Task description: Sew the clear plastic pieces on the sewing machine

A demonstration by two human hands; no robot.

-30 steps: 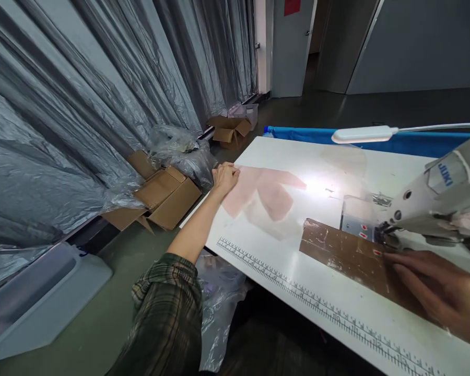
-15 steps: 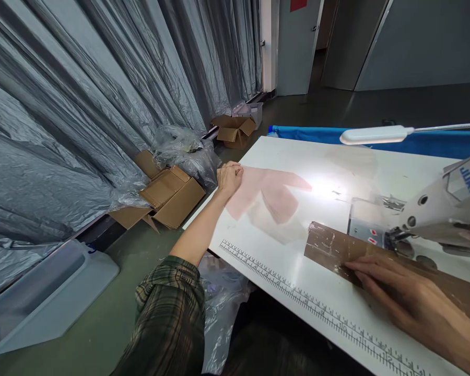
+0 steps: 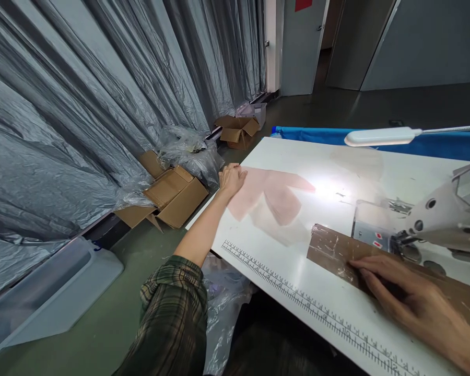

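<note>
My left hand (image 3: 232,179) is at the far left edge of the white sewing table (image 3: 282,266), its curled fingers on the corner of a thin, pale pink fabric piece (image 3: 247,194). The fabric lies flat, spreading in lobes toward the middle of the table. Under it lies a sheer, whitish piece (image 3: 276,230). My right hand (image 3: 405,290) rests with fingers stretched out on a worn brown strip (image 3: 331,250) in front of the sewing machine (image 3: 446,209). Part of the strip is hidden beneath that hand.
A white lamp (image 3: 379,137) hangs over the table. Another sheer piece (image 3: 360,159) lies toward the back. Cardboard boxes (image 3: 184,201), plastic wrap (image 3: 191,151) and a clear bin (image 3: 58,292) stand on the floor at left, by a silver curtain (image 3: 102,94).
The view has shifted slightly, so everything sits a little further right. My left fingers look slightly more extended at the fabric corner. The right hand stays on the brown strip.
</note>
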